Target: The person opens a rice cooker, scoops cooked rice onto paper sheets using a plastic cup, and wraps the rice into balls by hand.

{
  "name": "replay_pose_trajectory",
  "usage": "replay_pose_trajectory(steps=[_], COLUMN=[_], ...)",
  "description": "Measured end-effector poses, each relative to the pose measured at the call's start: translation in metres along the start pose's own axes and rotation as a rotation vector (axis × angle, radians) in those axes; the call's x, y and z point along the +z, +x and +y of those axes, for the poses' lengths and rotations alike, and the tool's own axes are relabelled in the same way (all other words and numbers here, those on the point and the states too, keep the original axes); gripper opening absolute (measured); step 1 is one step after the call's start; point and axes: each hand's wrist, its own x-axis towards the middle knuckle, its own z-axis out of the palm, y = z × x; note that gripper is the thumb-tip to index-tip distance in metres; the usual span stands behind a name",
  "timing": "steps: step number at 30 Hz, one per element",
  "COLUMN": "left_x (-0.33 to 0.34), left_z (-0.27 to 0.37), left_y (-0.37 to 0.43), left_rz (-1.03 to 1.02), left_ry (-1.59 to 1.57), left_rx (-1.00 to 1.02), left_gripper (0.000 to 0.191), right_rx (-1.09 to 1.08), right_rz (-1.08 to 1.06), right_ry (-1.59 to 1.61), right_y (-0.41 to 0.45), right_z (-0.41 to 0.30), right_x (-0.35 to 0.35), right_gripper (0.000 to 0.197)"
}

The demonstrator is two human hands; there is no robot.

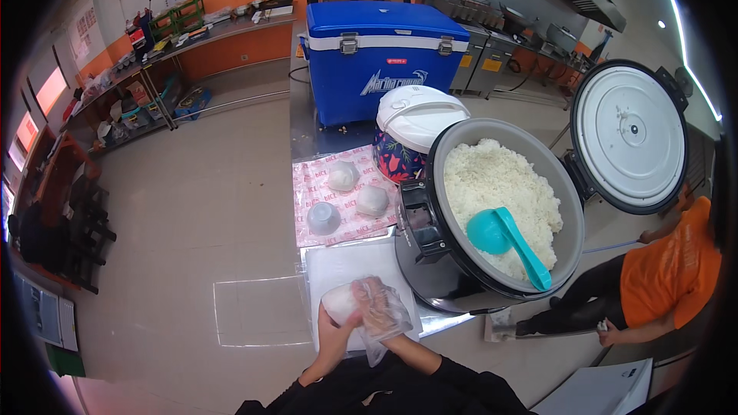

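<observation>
A white wrapped bundle [339,303] is held between my two hands, over a stack of white paper sheets [323,262]. My bare left hand [336,331] grips it from the near left side. On its right side lies my right hand [377,305], inside a loose clear plastic glove. Just beyond, two similar white wrapped bundles [343,176] and a small translucent cup [323,218] stand on pink printed paper [311,177]. To the right stands a large rice cooker [450,274], full of cooked white rice [490,176]. A turquoise scoop [500,236] rests on the rice.
The cooker's lid [631,132] is raised at the right. Behind the pink paper are a white-lidded, flower-patterned container [424,118] and a blue cooler box [386,63]. A person in an orange shirt [663,268] is at the right. A steel counter [222,31] runs along the far wall.
</observation>
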Motion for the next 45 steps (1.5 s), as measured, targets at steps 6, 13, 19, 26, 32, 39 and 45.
replay_pose_trajectory(steps=[6,13,19,26,32,39,45], left_x=[-0.01,-0.052,-0.027,-0.017,0.007,0.103,0.057], left_z=[0.05,0.047,-0.01,-0.051,-0.045,0.042,-0.011], left_y=[0.104,0.338,0.381,0.394,0.375,0.228,0.104], left_rz=[-0.079,-0.003,-0.076,-0.013,-0.094,-0.207,-0.195], left_ry=[0.02,0.531,1.101,0.892,1.396,0.485,0.399], left_rx=[-0.053,0.013,-0.309,-0.085,0.121,0.711,0.63], left_gripper=[0.04,0.058,0.072,0.079,0.077,0.054,0.051], right_rx=[-0.63,0.077,0.176,-0.108,0.047,-0.043,-0.051], right_rz=[-0.033,-0.162,-0.379,0.006,0.184,-0.235,-0.228], right_ry=[-0.686,-1.732,-1.781,-1.701,-1.792,-1.875,-1.918], right_y=[-0.033,0.036,0.073,0.119,0.149,0.126,0.102], right_z=[-0.196,-0.249,-0.204,-0.215,-0.214,-0.19,-0.23], right_x=[-0.089,-0.178,-0.204,-0.234,-0.222,-0.233,-0.235], right_gripper=[0.048,0.058,0.063,0.058,0.059,0.052,0.05])
